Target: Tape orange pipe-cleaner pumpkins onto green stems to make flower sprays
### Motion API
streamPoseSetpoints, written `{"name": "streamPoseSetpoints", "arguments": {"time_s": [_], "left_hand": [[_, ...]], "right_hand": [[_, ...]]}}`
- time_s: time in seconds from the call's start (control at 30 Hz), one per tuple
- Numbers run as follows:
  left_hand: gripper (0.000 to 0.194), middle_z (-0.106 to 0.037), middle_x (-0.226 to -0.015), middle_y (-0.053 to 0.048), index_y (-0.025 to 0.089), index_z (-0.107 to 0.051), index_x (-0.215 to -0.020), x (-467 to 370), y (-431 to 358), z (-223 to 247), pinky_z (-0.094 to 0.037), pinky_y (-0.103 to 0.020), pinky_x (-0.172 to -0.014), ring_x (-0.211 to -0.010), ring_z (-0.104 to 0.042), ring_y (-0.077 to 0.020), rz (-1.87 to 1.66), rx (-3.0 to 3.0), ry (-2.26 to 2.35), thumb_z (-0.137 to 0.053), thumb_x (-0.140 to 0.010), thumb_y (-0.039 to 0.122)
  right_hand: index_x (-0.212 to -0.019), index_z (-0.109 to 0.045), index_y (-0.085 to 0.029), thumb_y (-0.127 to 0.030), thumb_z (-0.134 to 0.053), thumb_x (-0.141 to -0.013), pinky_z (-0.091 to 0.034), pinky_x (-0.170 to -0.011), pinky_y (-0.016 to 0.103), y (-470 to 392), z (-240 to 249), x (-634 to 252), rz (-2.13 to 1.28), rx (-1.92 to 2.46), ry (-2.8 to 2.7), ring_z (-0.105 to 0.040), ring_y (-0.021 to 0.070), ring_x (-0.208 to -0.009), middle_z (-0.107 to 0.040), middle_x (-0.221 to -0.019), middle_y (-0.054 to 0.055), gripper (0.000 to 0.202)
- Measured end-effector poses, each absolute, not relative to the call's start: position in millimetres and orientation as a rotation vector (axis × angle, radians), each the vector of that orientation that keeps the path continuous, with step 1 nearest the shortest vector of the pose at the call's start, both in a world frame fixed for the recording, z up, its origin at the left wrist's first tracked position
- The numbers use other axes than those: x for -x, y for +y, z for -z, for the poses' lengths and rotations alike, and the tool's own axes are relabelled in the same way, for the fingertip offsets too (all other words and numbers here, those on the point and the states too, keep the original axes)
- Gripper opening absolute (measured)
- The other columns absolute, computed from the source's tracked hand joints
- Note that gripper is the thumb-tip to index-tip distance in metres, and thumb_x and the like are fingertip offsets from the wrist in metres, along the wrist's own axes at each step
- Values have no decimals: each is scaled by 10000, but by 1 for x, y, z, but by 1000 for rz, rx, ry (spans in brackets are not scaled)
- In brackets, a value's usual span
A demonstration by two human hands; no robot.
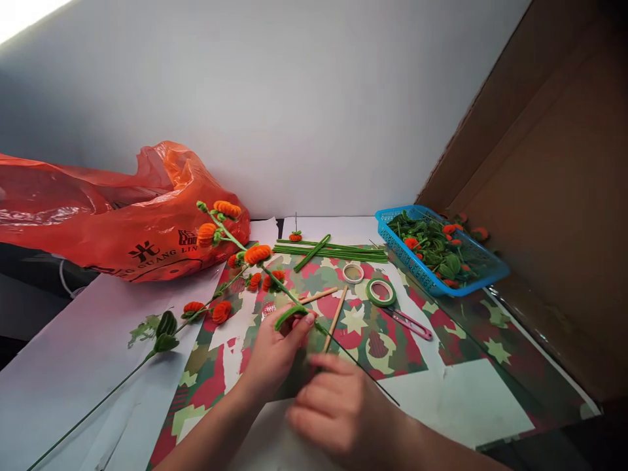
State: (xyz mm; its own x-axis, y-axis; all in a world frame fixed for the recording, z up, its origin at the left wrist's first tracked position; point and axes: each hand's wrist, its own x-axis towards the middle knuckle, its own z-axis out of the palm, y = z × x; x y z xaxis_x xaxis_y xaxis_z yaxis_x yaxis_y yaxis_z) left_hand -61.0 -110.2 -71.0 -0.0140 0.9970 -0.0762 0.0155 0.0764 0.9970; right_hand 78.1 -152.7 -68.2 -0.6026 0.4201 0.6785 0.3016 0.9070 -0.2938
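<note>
My left hand (pixel 275 350) pinches the stem of a chenille flower branch (pixel 277 282), which slants from upper left to lower right. Orange pompom-like blooms (pixel 258 254) and small green buds sit along its upper part. A green pipe cleaner (pixel 289 316) bends around the stem at my left fingertips. Below the fingers the stem runs on as a thin dark wire (pixel 366 369). My right hand (pixel 331 402) is just below and to the right, fingers curled and blurred by motion; whether it holds anything is unclear.
A second flower branch (pixel 164 343) lies at left beside a red plastic bag (pixel 167 229). Green pipe cleaners (pixel 338 253), wooden sticks (pixel 336 318), white tape (pixel 353 273), green tape (pixel 381 292) and pink snips (pixel 412 324) lie ahead. A blue basket (pixel 471 288) stands right, near a cardboard wall (pixel 549 216).
</note>
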Motion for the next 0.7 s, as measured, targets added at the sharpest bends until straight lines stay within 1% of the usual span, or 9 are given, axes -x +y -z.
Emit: {"name": "streamPoseSetpoints", "arguments": {"time_s": [0.07, 0.17, 0.23, 0.3, 0.37, 0.43, 0.5, 0.6, 0.7], "left_hand": [[247, -458, -529, 46, 164, -566, -660, 62, -110, 71, -349, -189, -489, -519, -417, -88, -1148, -1141, 1279, -621, -728, 395], [229, -519, -571, 32, 171, -602, -697, 63, -111, 71, -388, -191, -518, -560, -472, -104, -1144, -1125, 1270, -641, -705, 397], [228, -555, -612, 19, 175, -618, -702, 64, -111, 73, -414, -197, -538, -594, -498, -118, -1145, -1108, 1227, -657, -684, 399], [243, -583, -649, 4, 177, -629, -699, 64, -112, 76, -444, -213, -564, -628, -526, -139, -1127, -1052, 1163, -677, -652, 410], [264, -605, -690, -8, 178, -639, -692, 65, -113, 79, -466, -219, -590, -682, -551, -159, -1128, -973, 1156, -716, -596, 412], [276, -611, -726, -10, 174, -643, -674, 65, -115, 80, -472, -199, -607, -727, -559, -158, -1165, -911, 1180, -754, -543, 389], [266, -579, -667, 4, 171, -631, -663, 63, -118, 76, -458, -185, -539, -636, -537, -125, -1140, -843, 1154, -749, -556, 383], [247, -508, -568, 28, 177, -599, -656, 57, -124, 64, -420, -197, -423, -492, -478, -100, -1050, -726, 1052, -731, -586, 374], [240, -516, -561, 18, 194, -574, -661, 53, -128, 53, -384, -217, -339, -438, -474, -117, -974, -662, 979, -726, -587, 364]], "right_hand": [[-852, -595, -215, -123, -482, -809, -473, -786, 243, -154, 63, -86, -306, 485, -2226, -602, 100, -645, -670, -705, -6, 152], [-885, -592, -190, -176, -550, -771, -468, -726, 271, -142, 48, -103, -608, 921, -1829, -599, 150, -751, -659, -784, 42, 122], [-949, -581, -194, -298, -610, -734, -447, -778, 308, -127, 44, -109, -1123, 1131, -1578, -582, 187, -884, -634, -946, 70, 240], [-1019, -548, -191, -426, -602, -710, -440, -785, 353, -113, 49, -108, -2065, 924, -1353, -585, 213, -903, -618, -1007, 89, 392], [-960, -573, -139, -598, -343, -780, -445, -743, 413, -105, 61, -100, -2306, 810, -1283, -605, 245, -824, -633, -900, 132, 544], [-906, -578, -153, -605, -326, -772, -419, -773, 414, -104, 75, -89, -2620, 523, -940, -588, 230, -794, -618, -797, 100, 534], [-845, -575, -177, -481, -402, -796, -399, -793, 400, -108, 83, -81, -2750, 352, -709, -560, 192, -719, -559, -663, 35, 353], [-784, -564, -185, -303, -500, -805, -376, -806, 357, -112, 81, -83, -2744, 273, -542, -478, 125, -599, -424, -551, -39, 136], [-796, -568, -173, -369, -515, -817, -377, -772, 349, -111, 74, -92, -2718, 289, -565, -443, 115, -568, -418, -571, -38, 204]]}}
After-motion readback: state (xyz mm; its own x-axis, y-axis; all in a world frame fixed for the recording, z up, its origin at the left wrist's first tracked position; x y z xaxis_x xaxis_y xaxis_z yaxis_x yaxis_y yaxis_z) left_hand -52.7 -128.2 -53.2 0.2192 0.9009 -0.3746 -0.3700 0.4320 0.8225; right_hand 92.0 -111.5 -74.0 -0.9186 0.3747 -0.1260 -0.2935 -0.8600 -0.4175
